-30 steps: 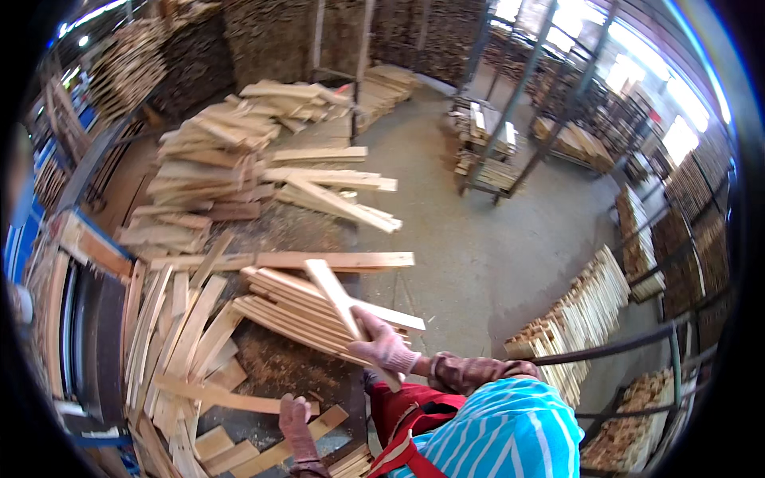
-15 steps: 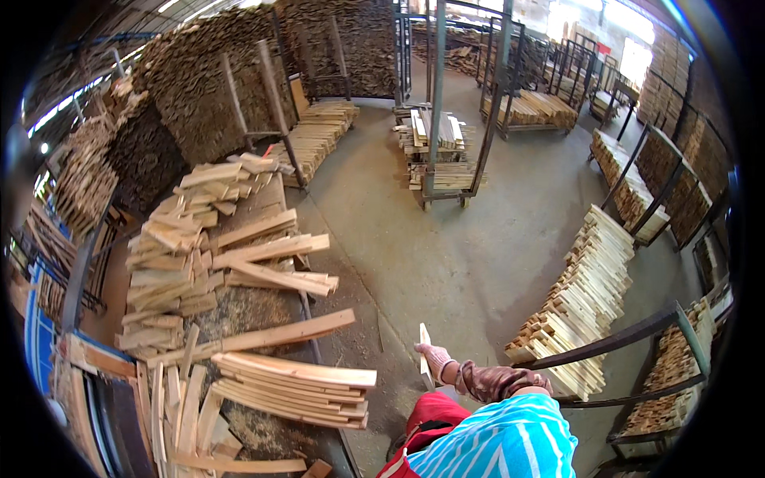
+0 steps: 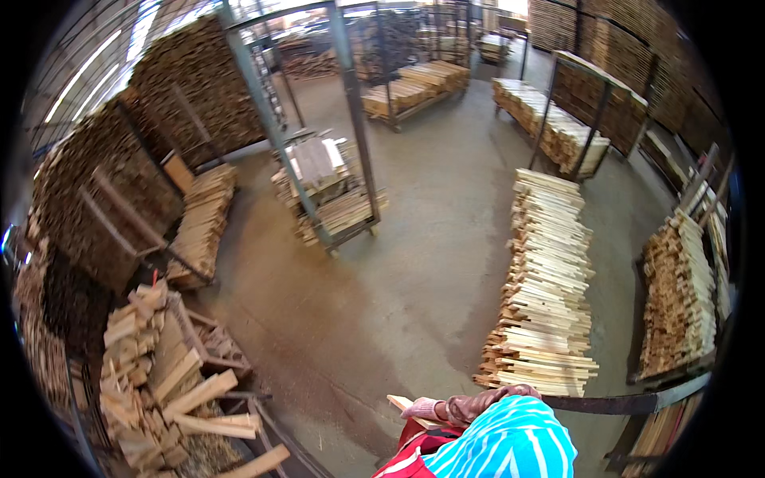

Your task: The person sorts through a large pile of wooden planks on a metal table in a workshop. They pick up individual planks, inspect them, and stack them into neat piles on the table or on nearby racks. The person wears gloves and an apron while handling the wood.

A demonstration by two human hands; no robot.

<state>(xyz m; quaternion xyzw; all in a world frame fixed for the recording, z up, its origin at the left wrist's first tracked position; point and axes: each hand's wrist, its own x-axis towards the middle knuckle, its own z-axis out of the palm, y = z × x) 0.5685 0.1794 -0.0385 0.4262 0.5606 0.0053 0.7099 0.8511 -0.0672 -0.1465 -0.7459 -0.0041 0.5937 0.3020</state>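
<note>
At the bottom of the view, my right hand (image 3: 424,409), in a pale pinkish work glove, grips a light wooden slat (image 3: 399,402). One end of the slat sticks out past my fingers. The rest partly hides behind the hand and against my red apron (image 3: 414,452). A camouflage sleeve cover and a blue-and-white striped sleeve run along this arm. My left hand is outside the picture. To the right of the held slat lies a long row of stacked pale slats (image 3: 550,295).
A metal-framed cart (image 3: 351,227) with stacked wood stands ahead. Loose boards (image 3: 203,394) heap up at lower left. A dark metal bar (image 3: 629,402) crosses the lower right. More slat stacks (image 3: 681,295) line the right, and a tall wood wall (image 3: 96,183) rises at left.
My view has swung right, so the loose-board heap slid to the lower left and the slat row came closer to the centre. The held slat sits lower, nearer my body.
</note>
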